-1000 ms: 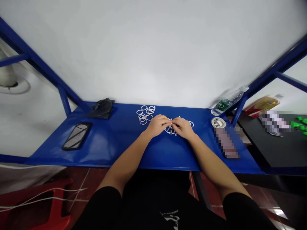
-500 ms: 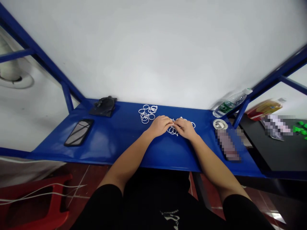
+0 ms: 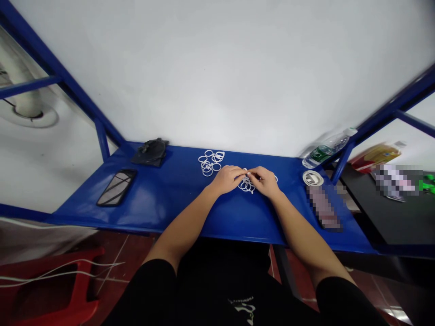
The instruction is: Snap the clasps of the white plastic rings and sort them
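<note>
My left hand [image 3: 227,179] and my right hand [image 3: 266,182] meet fingertip to fingertip over a small pile of white plastic rings [image 3: 246,186] with little knobs on them. Both hands are closed in a pinch, with a bit of white showing between the fingertips. It looks like part of one ring, mostly covered by the fingers. More rings show just past my right hand. To the left of my left hand, a second cluster of white rings [image 3: 207,169] lies loose and overlapping on the blue tabletop [image 3: 163,194].
A phone [image 3: 116,188] and a crumpled black plastic bag [image 3: 151,151] lie on the left. On the right are a water bottle [image 3: 328,149], a white tape-like roll [image 3: 312,178] and a blurred-out object [image 3: 324,208]. Blue frame bars [image 3: 343,163] rise at both ends. A red stool [image 3: 79,290] stands below left.
The view has shifted slightly. My hands stay together over the rings, and my right fingers have shifted slightly at the pinch, uncovering more of the pile.
</note>
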`<state>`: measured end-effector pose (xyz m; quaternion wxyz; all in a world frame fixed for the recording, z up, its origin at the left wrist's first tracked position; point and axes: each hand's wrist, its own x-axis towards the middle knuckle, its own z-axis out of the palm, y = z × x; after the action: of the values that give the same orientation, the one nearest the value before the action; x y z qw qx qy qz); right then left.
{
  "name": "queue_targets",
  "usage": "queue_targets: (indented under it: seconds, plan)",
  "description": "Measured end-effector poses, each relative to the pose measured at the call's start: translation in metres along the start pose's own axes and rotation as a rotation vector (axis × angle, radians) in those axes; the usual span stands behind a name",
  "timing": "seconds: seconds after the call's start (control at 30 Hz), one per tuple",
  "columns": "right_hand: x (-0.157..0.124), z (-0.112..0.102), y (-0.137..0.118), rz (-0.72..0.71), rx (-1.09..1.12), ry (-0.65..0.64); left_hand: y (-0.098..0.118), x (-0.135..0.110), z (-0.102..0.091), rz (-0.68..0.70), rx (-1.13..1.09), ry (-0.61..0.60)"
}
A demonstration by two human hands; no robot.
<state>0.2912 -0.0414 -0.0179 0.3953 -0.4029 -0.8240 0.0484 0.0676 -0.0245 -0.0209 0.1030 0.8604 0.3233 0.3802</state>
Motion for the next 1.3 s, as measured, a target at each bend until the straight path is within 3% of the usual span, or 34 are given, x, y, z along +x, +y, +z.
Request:
queue_targets:
  seconds: [0.07,0.2,0.27,0.47,0.7,0.93,1.13,1.3]
  plan:
    - [0.000,-0.003,0.001,0.018,-0.027,0.029,-0.003,0.001,-0.006,-0.101,0.110,0.048]
    - [0.000,-0.010,0.004,0.063,-0.060,0.161,-0.018,-0.001,-0.021,-0.449,0.375,0.218]
    - [0.001,-0.014,0.006,0.078,-0.071,0.207,-0.028,-0.004,-0.025,-0.564,0.463,0.217]
    - [0.000,-0.016,0.007,0.089,-0.071,0.222,-0.059,-0.019,-0.027,-0.663,0.479,0.145]
    - [-0.001,-0.011,0.009,0.054,-0.052,0.169,-0.060,-0.018,-0.023,-0.606,0.407,0.190]
    - [0.000,-0.009,0.001,0.020,-0.044,0.124,-0.024,0.000,-0.016,-0.395,0.214,0.344]
    - [-0.001,-0.002,-0.003,-0.045,-0.053,0.038,0.010,0.002,0.007,-0.181,0.144,0.257]
    - [-0.003,0.004,-0.001,-0.096,-0.062,-0.004,0.017,0.001,0.010,-0.048,0.126,0.232]
